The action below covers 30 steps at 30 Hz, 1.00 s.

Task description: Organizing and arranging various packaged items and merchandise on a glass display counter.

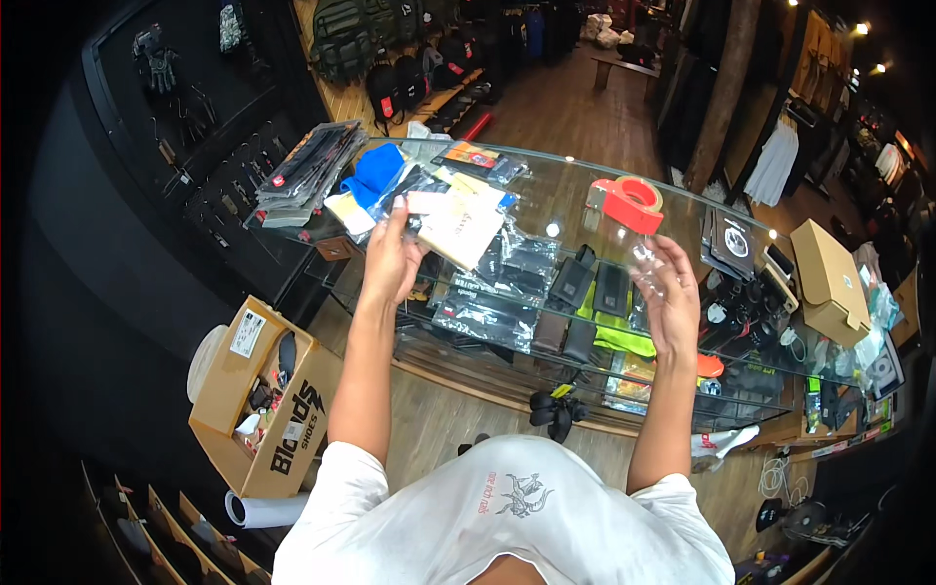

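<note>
My left hand [392,261] is closed, thumb on top, on the edge of a clear plastic packet [425,185] with dark and pale parts. Just past it lies a cream-coloured sheet or flat pouch [463,229]; whether it belongs to the packet I cannot tell. A folded blue cloth [374,175] rests left of the packet. My right hand [671,297] has its fingers bent round a crumpled piece of clear plastic [643,261]. Right above that hand a red tape dispenser [629,207] with a roll of tape stands on the glass counter [556,168].
A stack of dark packaged goods [307,175] sits at the counter's left end. To the right are black packets [729,244] and a brown cardboard box [829,283]. An open carton [255,400] stands at lower left. Wallets and pouches show through the glass.
</note>
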Motion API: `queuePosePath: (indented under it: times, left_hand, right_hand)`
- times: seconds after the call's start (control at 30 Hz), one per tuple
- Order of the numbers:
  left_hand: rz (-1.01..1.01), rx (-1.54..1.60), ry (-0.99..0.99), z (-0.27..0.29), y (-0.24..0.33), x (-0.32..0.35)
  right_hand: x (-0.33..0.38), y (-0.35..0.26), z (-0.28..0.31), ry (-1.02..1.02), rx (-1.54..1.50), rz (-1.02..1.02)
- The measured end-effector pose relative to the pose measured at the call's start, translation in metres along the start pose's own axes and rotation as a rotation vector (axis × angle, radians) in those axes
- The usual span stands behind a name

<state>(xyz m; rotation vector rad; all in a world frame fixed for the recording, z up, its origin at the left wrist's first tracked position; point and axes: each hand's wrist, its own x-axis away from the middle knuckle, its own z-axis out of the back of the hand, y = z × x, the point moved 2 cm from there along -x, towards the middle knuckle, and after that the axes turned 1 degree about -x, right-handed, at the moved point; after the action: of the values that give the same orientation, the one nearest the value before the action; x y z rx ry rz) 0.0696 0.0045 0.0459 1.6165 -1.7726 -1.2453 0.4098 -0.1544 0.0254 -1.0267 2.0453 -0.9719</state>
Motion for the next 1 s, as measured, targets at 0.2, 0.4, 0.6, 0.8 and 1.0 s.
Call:
queuePosePath:
  times: [0.2,0.4,0.6,0.8,1.0]
  left_hand:
    - [0.034,0.112,-0.118,-0.023,-0.019,0.006]
    - [0.139,0.206,-0.206,-0.015,-0.028,0.003]
    - [0.209,0.244,-0.206,-0.019,-0.035,0.000]
    - [0.265,0.184,-0.179,-0.011,-0.046,-0.007]
    - [0.298,0.195,-0.145,0.006,-0.045,-0.006]
  right_hand:
    - [0.011,0.008,-0.041,-0.201,-0.110,-0.179]
    - [0.014,0.015,-0.043,-0.235,-0.005,-0.089]
    - [0.001,0.020,-0.041,-0.340,0.192,-0.285]
    - [-0.008,0.037,-0.042,-0.402,0.603,0.057]
    - [0.005,0.035,-0.037,-0.353,0.469,-0.160]
